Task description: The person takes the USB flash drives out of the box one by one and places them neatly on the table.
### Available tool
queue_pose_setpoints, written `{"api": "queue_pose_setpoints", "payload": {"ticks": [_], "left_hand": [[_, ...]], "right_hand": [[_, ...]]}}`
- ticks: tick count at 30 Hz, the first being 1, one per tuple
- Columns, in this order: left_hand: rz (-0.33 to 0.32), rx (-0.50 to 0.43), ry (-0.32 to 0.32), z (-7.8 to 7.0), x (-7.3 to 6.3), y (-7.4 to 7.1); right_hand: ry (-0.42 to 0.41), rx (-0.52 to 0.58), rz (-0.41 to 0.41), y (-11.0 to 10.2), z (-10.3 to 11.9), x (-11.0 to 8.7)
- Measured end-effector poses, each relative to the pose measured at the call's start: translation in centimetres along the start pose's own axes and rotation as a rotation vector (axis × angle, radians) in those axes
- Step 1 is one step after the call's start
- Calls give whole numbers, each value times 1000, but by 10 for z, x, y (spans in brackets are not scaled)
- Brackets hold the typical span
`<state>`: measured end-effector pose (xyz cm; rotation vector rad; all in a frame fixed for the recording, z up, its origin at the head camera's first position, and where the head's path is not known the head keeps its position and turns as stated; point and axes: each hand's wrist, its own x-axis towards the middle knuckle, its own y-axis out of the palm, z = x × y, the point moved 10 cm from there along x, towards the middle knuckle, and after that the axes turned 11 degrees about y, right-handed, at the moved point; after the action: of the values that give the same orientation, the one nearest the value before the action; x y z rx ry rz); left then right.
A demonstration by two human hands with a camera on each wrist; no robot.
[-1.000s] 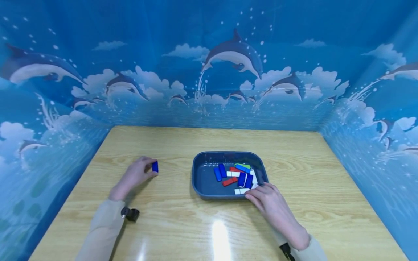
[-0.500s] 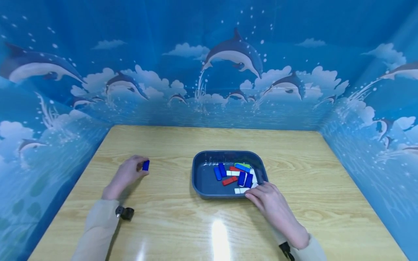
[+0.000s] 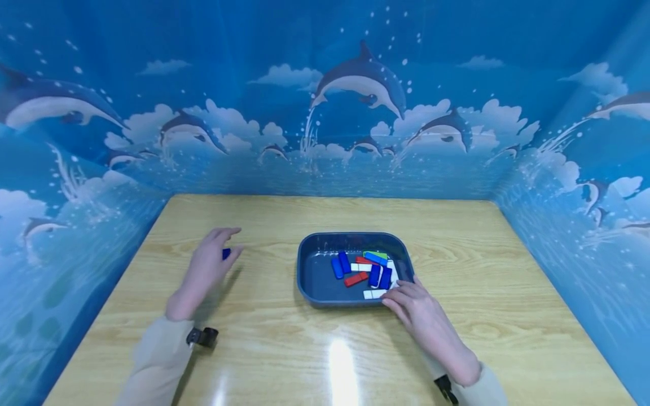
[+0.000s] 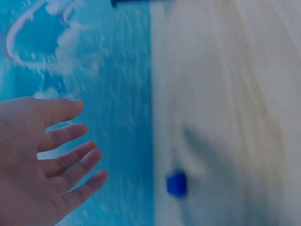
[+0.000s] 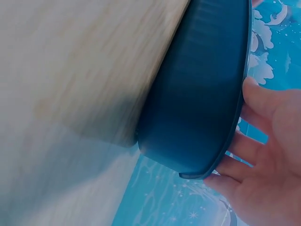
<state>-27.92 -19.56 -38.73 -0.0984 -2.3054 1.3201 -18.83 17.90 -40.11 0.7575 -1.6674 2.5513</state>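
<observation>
My left hand is at the left of the table, thumb and fingers spread apart. A dark blue domino stands on the tabletop, partly hidden behind that hand in the head view. In the left wrist view the blue domino is apart from the open fingers. My right hand holds the front right corner of a dark blue-grey tray. The right wrist view has the thumb on the rim and the other fingers passing behind it. Inside lie blue, red, white and green dominoes.
The pale wood table is bounded by a blue dolphin-print curtain at the back and sides. A black wrist camera is strapped to the left wrist.
My left hand first moved left with the blue domino pinched in it. Now its fingers have spread and let go, and the domino stands on the table. The right hand stays at the tray.
</observation>
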Motion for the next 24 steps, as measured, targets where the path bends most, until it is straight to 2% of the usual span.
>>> {"api": "queue_pose_setpoints", "payload": {"ticks": [3, 7, 12, 15, 19, 24], "left_hand": [[-24, -13, 62, -27, 10, 2], [-27, -18, 150, -60, 21, 13], [-1, -39, 241, -100, 30, 29], [38, -43, 280, -121, 35, 41], [106, -34, 299, -141, 39, 58], [187, -28, 299, -153, 40, 79]], "right_hand": [[1, 6, -18, -2, -1, 0], [21, 9, -32, -4, -4, 0], [45, -9, -27, -5, -7, 0], [41, -14, -40, -7, -7, -1], [27, -8, -67, -9, -5, -1], [7, -3, -91, -11, -4, -2]]}}
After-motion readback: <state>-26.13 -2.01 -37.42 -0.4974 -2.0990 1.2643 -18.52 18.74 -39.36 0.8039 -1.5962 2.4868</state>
